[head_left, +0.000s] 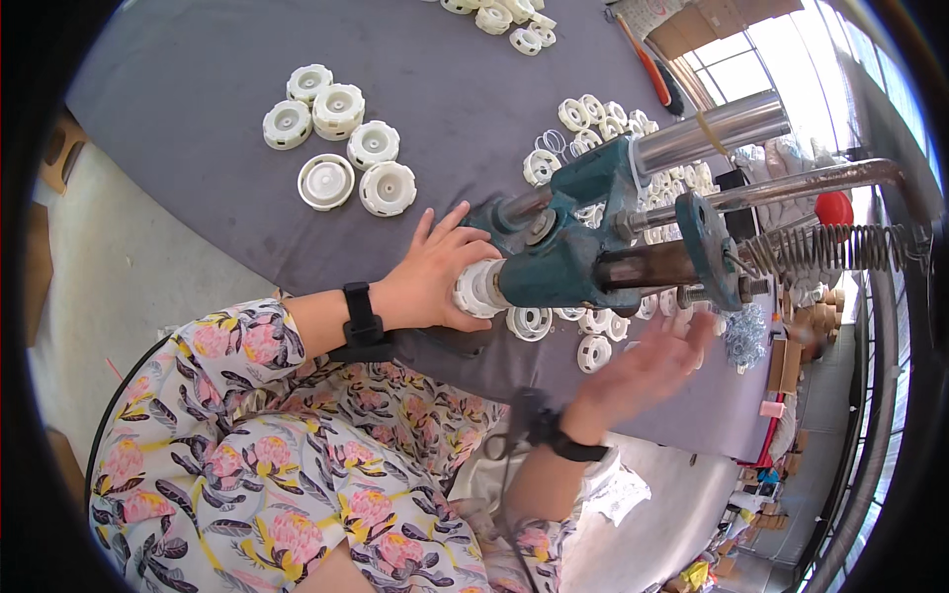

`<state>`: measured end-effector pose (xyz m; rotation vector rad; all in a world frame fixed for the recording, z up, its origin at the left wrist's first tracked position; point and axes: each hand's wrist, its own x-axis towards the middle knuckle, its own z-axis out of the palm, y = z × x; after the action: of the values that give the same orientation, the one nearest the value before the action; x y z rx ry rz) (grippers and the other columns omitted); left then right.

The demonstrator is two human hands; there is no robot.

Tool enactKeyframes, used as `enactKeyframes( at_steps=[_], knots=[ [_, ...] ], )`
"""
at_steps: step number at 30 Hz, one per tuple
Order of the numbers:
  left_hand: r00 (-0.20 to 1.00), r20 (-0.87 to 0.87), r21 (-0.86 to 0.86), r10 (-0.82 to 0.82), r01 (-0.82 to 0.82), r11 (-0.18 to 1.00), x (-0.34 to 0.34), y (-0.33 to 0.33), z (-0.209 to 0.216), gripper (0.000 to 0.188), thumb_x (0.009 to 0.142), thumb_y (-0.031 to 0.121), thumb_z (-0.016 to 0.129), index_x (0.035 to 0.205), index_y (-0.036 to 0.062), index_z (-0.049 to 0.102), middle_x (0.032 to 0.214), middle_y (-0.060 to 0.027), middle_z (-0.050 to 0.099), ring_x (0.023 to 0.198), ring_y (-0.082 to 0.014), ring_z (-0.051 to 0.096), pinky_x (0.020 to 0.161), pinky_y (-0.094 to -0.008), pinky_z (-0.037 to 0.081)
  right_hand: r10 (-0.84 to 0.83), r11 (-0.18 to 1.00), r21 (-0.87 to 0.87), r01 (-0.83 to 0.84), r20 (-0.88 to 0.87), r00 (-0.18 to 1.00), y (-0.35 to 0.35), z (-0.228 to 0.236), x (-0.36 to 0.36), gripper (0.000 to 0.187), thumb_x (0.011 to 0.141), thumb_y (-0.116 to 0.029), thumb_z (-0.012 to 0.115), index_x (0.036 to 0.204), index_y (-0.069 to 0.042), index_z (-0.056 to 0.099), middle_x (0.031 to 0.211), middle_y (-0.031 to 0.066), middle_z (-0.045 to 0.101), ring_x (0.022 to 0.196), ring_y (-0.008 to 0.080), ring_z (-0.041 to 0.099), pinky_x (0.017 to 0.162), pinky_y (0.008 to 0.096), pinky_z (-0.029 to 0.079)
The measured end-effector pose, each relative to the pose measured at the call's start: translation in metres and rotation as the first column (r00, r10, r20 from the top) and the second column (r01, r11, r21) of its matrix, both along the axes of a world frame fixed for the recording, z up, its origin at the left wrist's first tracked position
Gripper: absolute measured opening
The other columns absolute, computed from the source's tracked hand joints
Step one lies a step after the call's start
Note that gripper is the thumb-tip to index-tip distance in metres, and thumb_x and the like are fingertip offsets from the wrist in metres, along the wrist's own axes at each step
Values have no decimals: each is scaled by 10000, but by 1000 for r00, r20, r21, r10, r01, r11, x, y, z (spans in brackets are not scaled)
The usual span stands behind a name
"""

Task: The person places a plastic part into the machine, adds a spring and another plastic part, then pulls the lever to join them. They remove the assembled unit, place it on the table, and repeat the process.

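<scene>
My left hand [440, 269] is wrapped around a round white plastic part [478, 289]. The part sits at the end of the green hand press [554, 267], against its dark metal ram, and my fingers cover some of its far side. To the right, my right hand [647, 371] is over the table below the press, near several loose white plastic rings [594, 353]. Motion smears its fingers, and I cannot make out anything in them. Another white ring [529, 323] lies just beside the press, close to my left hand.
Several white round parts [374, 145] are grouped on the grey tablecloth [198, 89] at the left, with more at the far edge. Wire rings [556, 144] lie behind the press. The press's long lever [791, 183], coil spring [830, 247] and a silvery pile of springs [744, 336] are at the right.
</scene>
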<state>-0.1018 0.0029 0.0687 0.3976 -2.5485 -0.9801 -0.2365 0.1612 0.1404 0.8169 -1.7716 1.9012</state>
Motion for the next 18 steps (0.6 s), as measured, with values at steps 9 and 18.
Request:
enactKeyframes(
  at_steps=[9,18],
  knots=[
    [999,-29,11,-18,19,1000,-6,-1,-9,710,576,441,776,1168,162,501,1259,-104,447,1349,-380,161,1053,-615,54,495,867,39,-496,27,868,-12,194,-74,496,961,-352,297,1311,-7,361,1253,180,469,1184,296,468,987,464,363],
    [999,-1,6,-43,43,999,-9,-2,-12,793,553,434,808,1190,114,461,1280,-107,434,1354,-372,165,1059,-601,53,284,845,408,-346,207,936,-32,196,-94,351,917,-227,474,1147,33,532,1063,136,567,809,199,612,743,323,518]
  ],
)
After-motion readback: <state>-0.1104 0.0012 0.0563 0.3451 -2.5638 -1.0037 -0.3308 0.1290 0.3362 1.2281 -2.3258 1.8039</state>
